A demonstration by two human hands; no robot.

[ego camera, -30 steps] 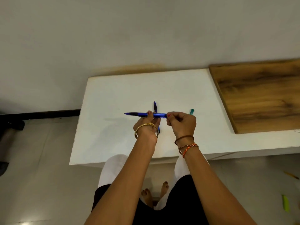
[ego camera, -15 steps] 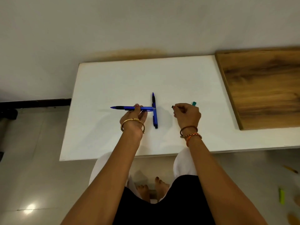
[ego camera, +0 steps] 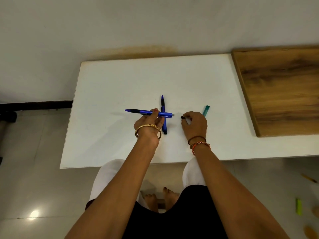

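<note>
My left hand (ego camera: 149,121) grips a blue pen (ego camera: 148,112) that lies level, its tip to the left and its bare metal end to the right. Under it, a second blue pen (ego camera: 163,116) lies on the white table (ego camera: 120,87), pointing away from me. My right hand (ego camera: 194,123) pinches a small black cap (ego camera: 182,117) a short way right of the held pen's end. A teal pen-like piece (ego camera: 206,110) pokes out from behind my right hand.
A wooden board (ego camera: 283,87) covers the table's right side. The wall runs along the table's far edge. On the floor at the right lie a green object (ego camera: 298,206) and a yellow stick (ego camera: 309,178). My knees and feet are under the near edge.
My right hand has come off the held pen's right end with the small black cap and moved right. My left hand still holds the pen level.
</note>
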